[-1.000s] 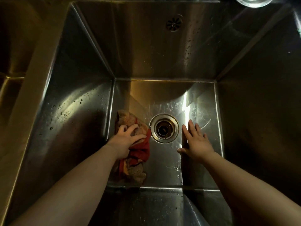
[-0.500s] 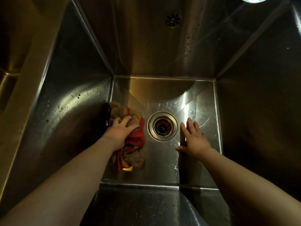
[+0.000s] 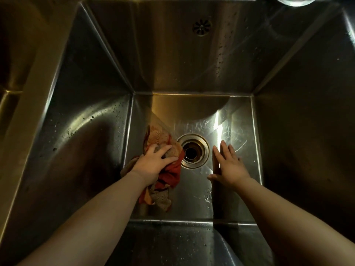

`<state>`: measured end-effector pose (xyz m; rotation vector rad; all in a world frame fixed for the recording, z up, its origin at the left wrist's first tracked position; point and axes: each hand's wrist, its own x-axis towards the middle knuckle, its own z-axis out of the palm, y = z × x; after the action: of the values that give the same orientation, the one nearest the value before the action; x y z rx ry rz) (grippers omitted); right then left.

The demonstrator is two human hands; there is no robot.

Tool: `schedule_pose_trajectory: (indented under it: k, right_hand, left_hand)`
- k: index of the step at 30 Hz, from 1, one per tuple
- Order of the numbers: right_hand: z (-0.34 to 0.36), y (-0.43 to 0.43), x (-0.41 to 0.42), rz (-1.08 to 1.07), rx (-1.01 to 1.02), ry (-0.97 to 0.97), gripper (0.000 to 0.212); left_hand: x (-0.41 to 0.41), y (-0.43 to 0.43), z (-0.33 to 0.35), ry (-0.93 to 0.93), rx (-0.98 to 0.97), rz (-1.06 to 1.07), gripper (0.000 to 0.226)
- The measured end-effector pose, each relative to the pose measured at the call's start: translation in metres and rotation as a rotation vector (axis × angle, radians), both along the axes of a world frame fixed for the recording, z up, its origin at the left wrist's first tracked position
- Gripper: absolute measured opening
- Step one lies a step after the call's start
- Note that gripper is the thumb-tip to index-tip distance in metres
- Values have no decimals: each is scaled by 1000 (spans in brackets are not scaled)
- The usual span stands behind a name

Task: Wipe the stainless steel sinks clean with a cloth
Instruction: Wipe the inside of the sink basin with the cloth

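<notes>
I look down into a deep stainless steel sink (image 3: 192, 60). A crumpled red and tan cloth (image 3: 169, 174) lies on the sink floor just left of the round drain (image 3: 193, 150). My left hand (image 3: 153, 164) presses down on the cloth, fingers curled over it. My right hand (image 3: 229, 166) lies flat on the sink floor to the right of the drain, fingers together and holding nothing. Both forearms reach in from the near edge.
An overflow grille (image 3: 201, 27) sits high on the back wall. Water drops speckle the left wall (image 3: 80, 123) and back wall. A second basin (image 3: 11, 73) lies beyond the left divider. A round metal fitting (image 3: 294, 0) shows at the top right rim.
My left hand has slid the cloth from the left wall back toward the drain and slightly away from me. The right hand has stayed flat beside the drain.
</notes>
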<state>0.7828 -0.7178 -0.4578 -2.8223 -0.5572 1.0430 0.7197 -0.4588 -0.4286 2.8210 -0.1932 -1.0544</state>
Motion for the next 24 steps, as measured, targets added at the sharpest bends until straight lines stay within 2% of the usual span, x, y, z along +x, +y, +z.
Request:
schedule_pose_trajectory:
  k: [7,12,15,18,21,24]
  right_hand:
    - [-1,0,-1,-10,17,-8,103]
    - [-3,-2,-2,-6,30,-19,102]
    - [-5,-4,-3,-9,34,-22,102]
    - [-7,-4,-3,-22,48,-31,104]
    - [-8,-7,-3,-94,73,-72,117]
    - [-10,-14,-3,-187,54,-96,129]
  left_hand:
    - [16,-23,-4,-96,3,237,78]
    - [34,-35,-8,-163,-61,307,72]
    - [41,-43,-9,-242,-90,286,71]
    - [46,-52,-13,-298,-118,176,75]
    - [48,-56,-18,-234,-101,42,79]
    - [46,-57,-24,-173,-63,8,71]
